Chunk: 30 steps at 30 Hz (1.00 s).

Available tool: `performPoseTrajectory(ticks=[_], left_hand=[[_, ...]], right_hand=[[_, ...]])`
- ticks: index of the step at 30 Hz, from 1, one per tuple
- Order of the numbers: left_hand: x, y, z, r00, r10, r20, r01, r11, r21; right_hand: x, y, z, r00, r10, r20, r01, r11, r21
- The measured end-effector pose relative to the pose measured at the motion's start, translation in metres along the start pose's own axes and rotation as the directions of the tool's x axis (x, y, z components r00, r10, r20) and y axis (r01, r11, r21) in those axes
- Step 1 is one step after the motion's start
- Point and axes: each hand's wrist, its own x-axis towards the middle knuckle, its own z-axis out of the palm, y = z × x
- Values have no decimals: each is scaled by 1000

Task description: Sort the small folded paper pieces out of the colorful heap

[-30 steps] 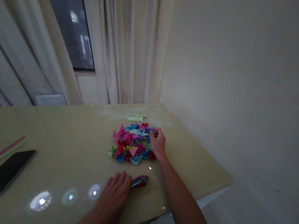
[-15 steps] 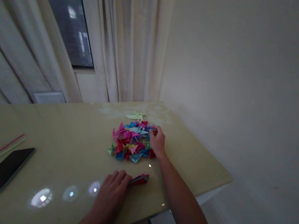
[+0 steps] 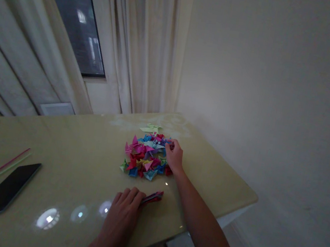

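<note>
Well off to my left on the glossy table, at nine o'clock from my left hand, a pink stick and a green stick lie side by side, with a dark flat slab just beside them. My left hand has its fingers drawn together over one end of a folded paper bundle, whose other end juts out toward two o'clock. The heap of colourful folded paper sits near that hand, between twelve and one o'clock, with a pale green paper piece at the heap's twelve. My right hand touches the heap's edge at three o'clock, thumb and finger close together; I can't tell whether they pinch a piece.
</note>
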Motion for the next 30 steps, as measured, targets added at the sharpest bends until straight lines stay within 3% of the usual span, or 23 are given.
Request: performPoseTrajectory(ticks=[4, 9, 12, 19, 30], left_hand=[[0, -1, 3, 999, -11, -40, 9, 1000, -28], [-3, -12, 8, 974, 42, -222, -69, 991, -118], [-4, -15, 6, 962, 21, -273, -71, 982, -175], [-1, -8, 2, 989, -2, -148, -20, 990, -143], [-4, -13, 1, 984, 34, -172, -61, 987, -150]], right_hand=[[0, 1, 1, 1000, -4, 3, 4, 1000, -2], [0, 3, 2, 1000, -2, 1, 2, 1000, -5], [0, 3, 2, 1000, -5, -2, 5, 1000, -6], [-1, 3, 1, 1000, -12, 3, 12, 1000, 3], [-2, 4, 1, 1000, -12, -3, 12, 1000, 6]])
